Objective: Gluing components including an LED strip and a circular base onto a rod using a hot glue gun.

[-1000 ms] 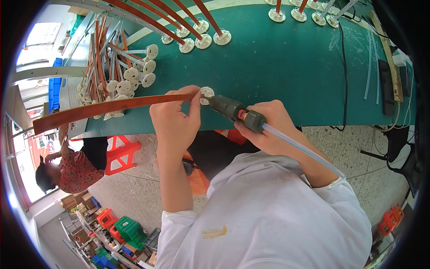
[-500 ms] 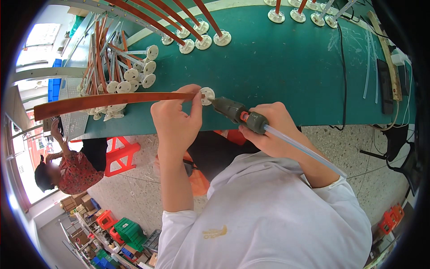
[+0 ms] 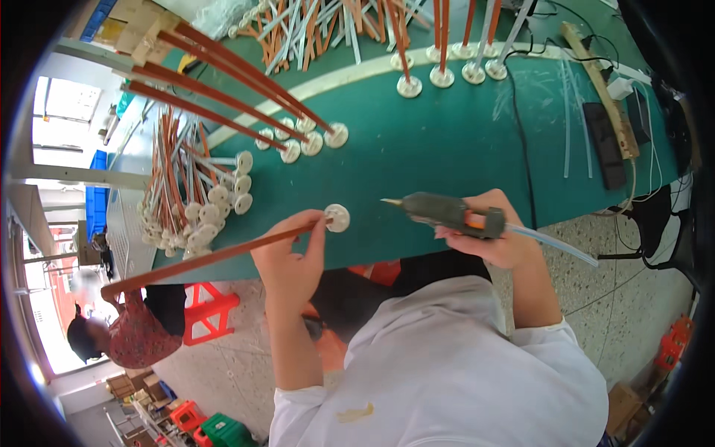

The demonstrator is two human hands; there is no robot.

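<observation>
The closed hands point(image 3: 289, 252) point(image 3: 503, 252) grip a brown strip point(image 3: 190, 264) at left and a glue gun point(image 3: 439, 209) at right, its handle mostly hidden.

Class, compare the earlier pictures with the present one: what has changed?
The glue gun, in the right hand, has drawn away rightward from the white disc, leaving a gap. The view has shifted too, showing more of the green table. Nothing was let go: the left hand still holds the brown strip near the disc.

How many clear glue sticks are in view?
3: a first glue stick in the rear of the glue gun; a second and a third lying on the right of the green table. More may be hidden.
</observation>
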